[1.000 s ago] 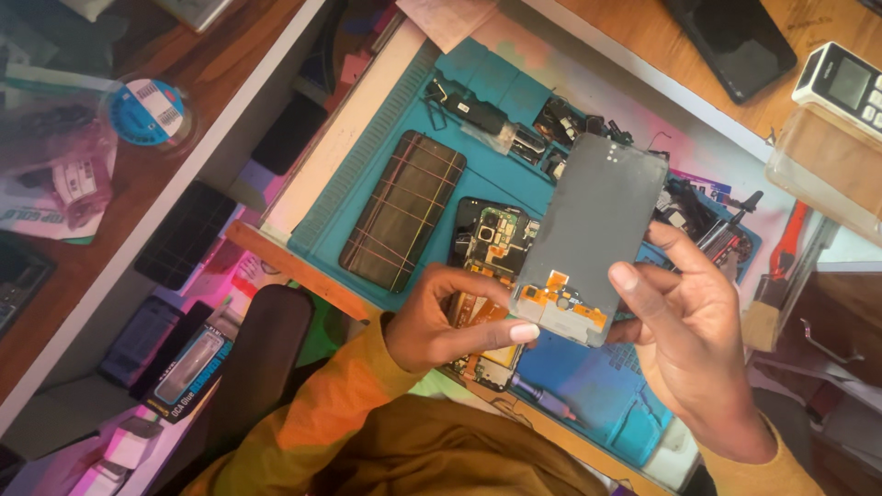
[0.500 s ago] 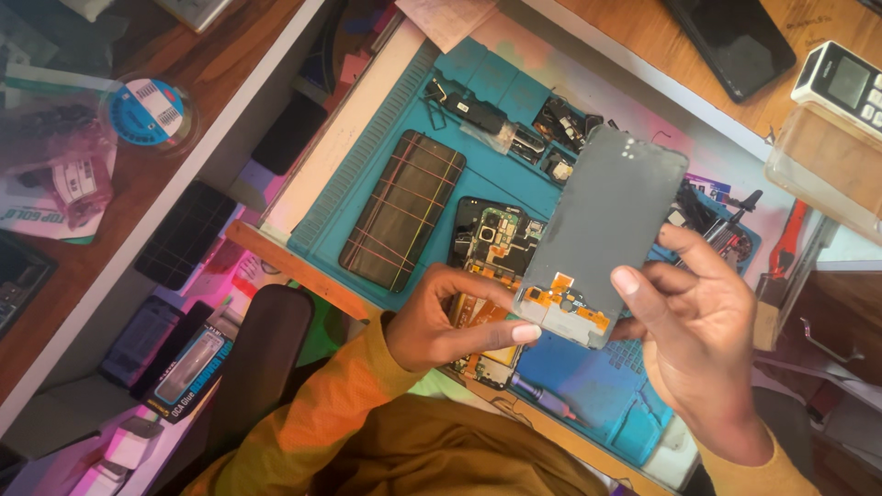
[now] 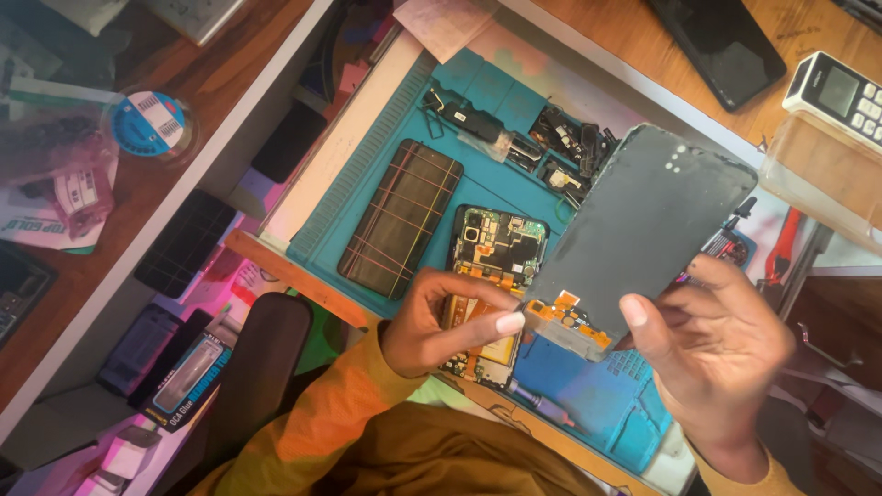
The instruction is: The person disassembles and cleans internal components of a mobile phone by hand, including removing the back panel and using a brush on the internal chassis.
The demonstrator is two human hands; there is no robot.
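Observation:
My right hand (image 3: pixel 717 354) grips the lower edge of a grey phone screen panel (image 3: pixel 643 220), back side up, with orange flex parts at its bottom end. My left hand (image 3: pixel 441 321) pinches that bottom corner, thumb against the orange connector (image 3: pixel 565 317). Under my hands lies an opened phone body (image 3: pixel 496 248) with its circuit board exposed, on a teal work mat (image 3: pixel 367 184). A dark back cover with a grid of lines (image 3: pixel 400 220) lies left of it on the mat.
Small black phone parts (image 3: pixel 560 147) are scattered at the mat's far edge. A black phone (image 3: pixel 721 41) and a keypad phone (image 3: pixel 841 92) rest on the wooden desk. A tape roll (image 3: pixel 147 124) sits on the left shelf; red-handled pliers (image 3: pixel 781 248) lie right.
The screen panel has tilted up and shifted slightly to the right in my hands. Both hands keep their hold at its bottom end.

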